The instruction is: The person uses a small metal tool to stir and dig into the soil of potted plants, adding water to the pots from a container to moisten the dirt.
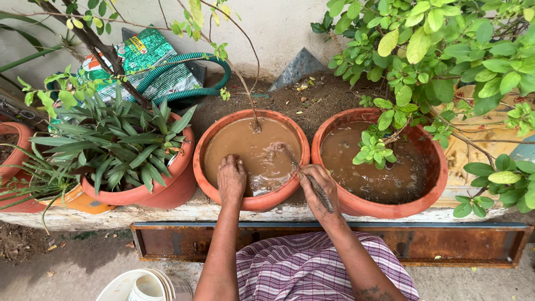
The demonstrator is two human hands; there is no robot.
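Observation:
A terracotta pot in the middle is filled with muddy brown water, and a thin bare stem rises from its far side. My left hand rests on the pot's near rim with its fingers dipped in the water. My right hand grips a slim muddy metal tool whose tip pokes into the water near the pot's right side. Both hands are smeared with mud.
A second flooded terracotta pot with a leafy shrub stands on the right. On the left is a pot of spiky green leaves. Behind lie a green hose and a green bag. White buckets sit below.

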